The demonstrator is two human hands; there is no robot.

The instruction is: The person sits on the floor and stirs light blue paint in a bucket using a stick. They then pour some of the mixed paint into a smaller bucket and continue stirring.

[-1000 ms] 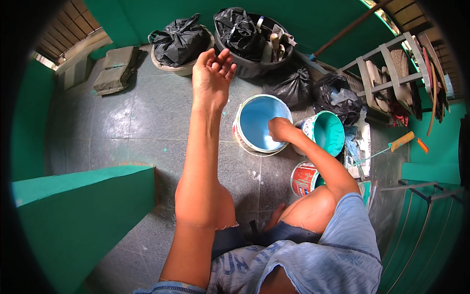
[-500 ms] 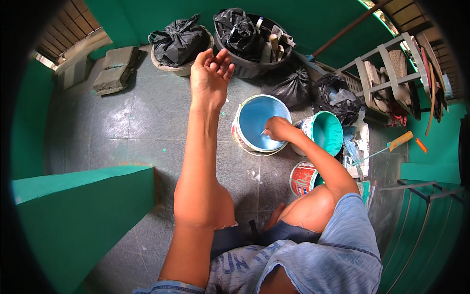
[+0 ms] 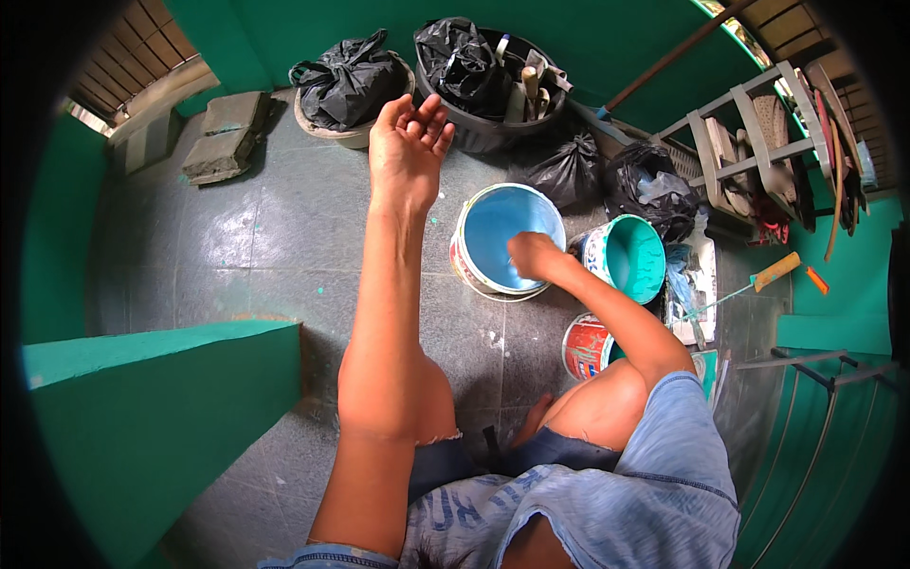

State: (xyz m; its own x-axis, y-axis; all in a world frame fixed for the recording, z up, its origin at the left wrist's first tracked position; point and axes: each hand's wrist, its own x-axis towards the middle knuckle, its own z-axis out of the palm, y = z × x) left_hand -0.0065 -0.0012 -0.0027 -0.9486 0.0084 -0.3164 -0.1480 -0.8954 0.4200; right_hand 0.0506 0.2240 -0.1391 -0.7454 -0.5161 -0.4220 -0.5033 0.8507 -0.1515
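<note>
Head view, right hand (image 3: 534, 256): fingers are curling inward as the hand is reaching over the near right rim of the large bucket (image 3: 488, 220); its underside is facing away, so whether it is gripping anything cannot be told.
Left hand (image 3: 406, 152): palm is facing upward, fingers are bending loosely; it is holding nothing and is hanging in the air, ahead and to the left of the right hand.
Bucket interior: pale blue surfaces are showing to the left of the right hand and beyond it.
Shift at the bucket: compared with a second ago, the right hand is lying slightly farther left within the rim, while the left hand and the bucket are keeping nearly the same places; handling, as judged from this, is continuing there with the right hand alone.
Green-coated bucket (image 3: 647, 264): standing just to the right of the right hand, it is showing turquoise paint on its inner wall.
Red-sided can (image 3: 585, 344): standing nearer the body than the right hand, it is partly hiding behind the forearm and knee.
Black tub (image 3: 483, 136): standing beyond the right hand, it is holding a black bag.
</note>
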